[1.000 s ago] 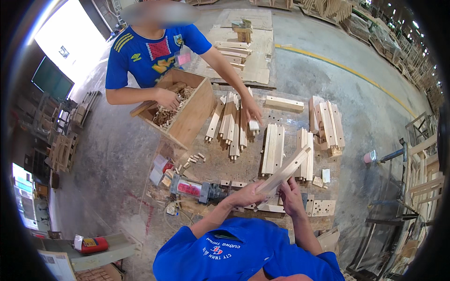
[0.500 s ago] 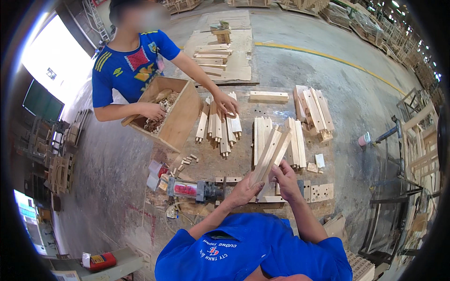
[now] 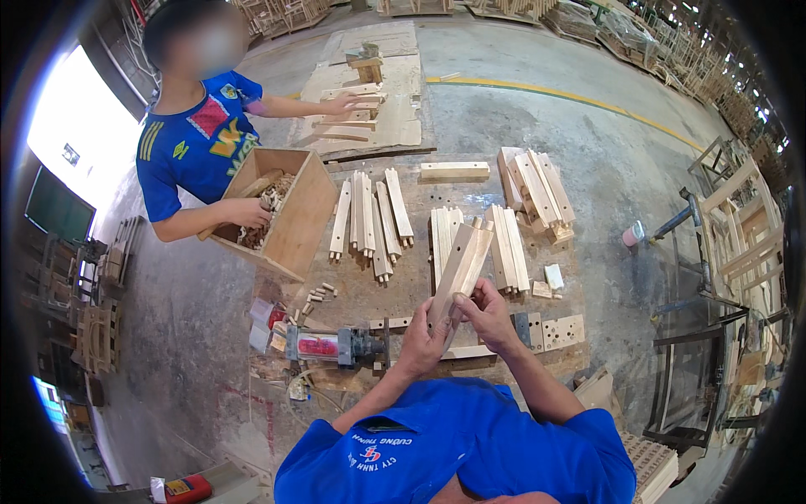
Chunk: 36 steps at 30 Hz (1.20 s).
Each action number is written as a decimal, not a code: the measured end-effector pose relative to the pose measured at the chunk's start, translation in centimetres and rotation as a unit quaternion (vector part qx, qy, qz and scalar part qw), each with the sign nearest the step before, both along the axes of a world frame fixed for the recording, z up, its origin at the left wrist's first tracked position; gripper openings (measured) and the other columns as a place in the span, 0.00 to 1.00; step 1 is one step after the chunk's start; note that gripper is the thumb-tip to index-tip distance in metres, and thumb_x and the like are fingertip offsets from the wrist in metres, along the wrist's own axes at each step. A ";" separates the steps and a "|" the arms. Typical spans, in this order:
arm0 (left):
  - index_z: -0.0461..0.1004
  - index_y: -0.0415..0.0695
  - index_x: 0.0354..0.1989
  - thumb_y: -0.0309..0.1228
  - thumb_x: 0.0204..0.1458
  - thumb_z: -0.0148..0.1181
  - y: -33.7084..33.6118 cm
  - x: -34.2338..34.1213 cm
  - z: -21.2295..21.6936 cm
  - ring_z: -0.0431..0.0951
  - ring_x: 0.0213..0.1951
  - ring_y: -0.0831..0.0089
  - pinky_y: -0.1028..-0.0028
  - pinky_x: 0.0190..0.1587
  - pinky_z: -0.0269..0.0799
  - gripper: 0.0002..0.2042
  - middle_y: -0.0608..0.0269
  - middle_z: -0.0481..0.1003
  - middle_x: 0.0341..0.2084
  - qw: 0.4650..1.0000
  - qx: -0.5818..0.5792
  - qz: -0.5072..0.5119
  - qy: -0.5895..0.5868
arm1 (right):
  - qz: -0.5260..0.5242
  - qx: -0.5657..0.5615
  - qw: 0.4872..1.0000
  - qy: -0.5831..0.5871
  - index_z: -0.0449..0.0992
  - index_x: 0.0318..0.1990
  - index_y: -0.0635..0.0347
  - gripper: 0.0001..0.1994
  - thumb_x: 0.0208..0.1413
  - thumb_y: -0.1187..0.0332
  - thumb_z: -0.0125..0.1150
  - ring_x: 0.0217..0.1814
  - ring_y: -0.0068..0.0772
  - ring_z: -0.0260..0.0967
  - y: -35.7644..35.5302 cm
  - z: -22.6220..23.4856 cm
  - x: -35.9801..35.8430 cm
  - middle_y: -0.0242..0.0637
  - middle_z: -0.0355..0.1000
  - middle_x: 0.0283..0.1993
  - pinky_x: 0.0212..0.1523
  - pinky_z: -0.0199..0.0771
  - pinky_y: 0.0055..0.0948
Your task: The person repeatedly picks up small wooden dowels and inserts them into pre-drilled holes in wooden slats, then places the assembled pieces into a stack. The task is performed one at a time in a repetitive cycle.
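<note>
Two pale wooden bars (image 3: pixel 462 267), side by side and tilted up and away from me, are held over the bench. My left hand (image 3: pixel 422 340) is closed around their lower left end. My right hand (image 3: pixel 489 317) grips their right side, thumb on the wood, other fingers partly hidden. Behind the bars lie two bundles: the left bundle of bars (image 3: pixel 442 231) is partly covered by the held ones, and the right bundle of bars (image 3: pixel 508 252) lies beside it. Drilled wooden plates (image 3: pixel 562 333) sit near my right hand. A cylinder clamp (image 3: pixel 323 345) stands left of my left hand.
Dowel-ended bars (image 3: pixel 369 218) lie fanned at left, near loose dowels (image 3: pixel 320 293). More bars are stacked (image 3: pixel 544 191) at far right. Across the bench, a co-worker holds a wooden box (image 3: pixel 306 210) of dowels and reaches a hand (image 3: pixel 342 102) over bars on a far board.
The two bars in my hands have come closer together and turned. The co-worker's hand has left the fanned bars and reached to the far board. The whole view has shifted slightly.
</note>
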State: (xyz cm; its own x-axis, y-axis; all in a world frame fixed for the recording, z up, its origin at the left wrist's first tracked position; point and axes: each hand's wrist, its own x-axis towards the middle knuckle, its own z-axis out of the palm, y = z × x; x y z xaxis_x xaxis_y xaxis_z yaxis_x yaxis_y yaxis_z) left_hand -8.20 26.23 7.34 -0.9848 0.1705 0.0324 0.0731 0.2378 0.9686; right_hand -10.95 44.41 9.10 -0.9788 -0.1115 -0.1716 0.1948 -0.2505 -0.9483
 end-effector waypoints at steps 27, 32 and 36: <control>0.63 0.38 0.66 0.30 0.58 0.71 -1.0 -2.2 -0.5 0.78 0.55 0.65 0.65 0.59 0.74 0.30 0.51 0.77 0.53 0.998 0.055 0.002 -0.027 | -0.055 0.310 0.931 0.184 0.73 0.56 0.64 0.19 0.61 0.68 0.71 0.47 0.26 0.75 2.9 2.9 -1.0 0.37 0.78 0.49 0.53 0.75 0.28; 0.62 0.41 0.70 0.31 0.62 0.67 0.0 -1.7 0.7 0.81 0.54 0.57 0.61 0.58 0.75 0.30 0.46 0.77 0.55 0.998 0.041 0.015 -0.035 | -0.032 0.190 0.977 0.095 0.75 0.55 0.62 0.17 0.62 0.67 0.68 0.43 0.21 0.75 1.3 2.4 -1.0 0.35 0.80 0.44 0.45 0.75 0.26; 0.59 0.42 0.73 0.34 0.67 0.60 1.0 -0.7 1.2 0.79 0.58 0.48 0.56 0.60 0.74 0.29 0.40 0.74 0.58 0.999 -0.022 0.035 0.012 | -0.030 0.129 0.988 0.080 0.73 0.56 0.61 0.16 0.65 0.66 0.67 0.44 0.19 0.75 0.5 1.7 -1.2 0.34 0.80 0.46 0.45 0.75 0.24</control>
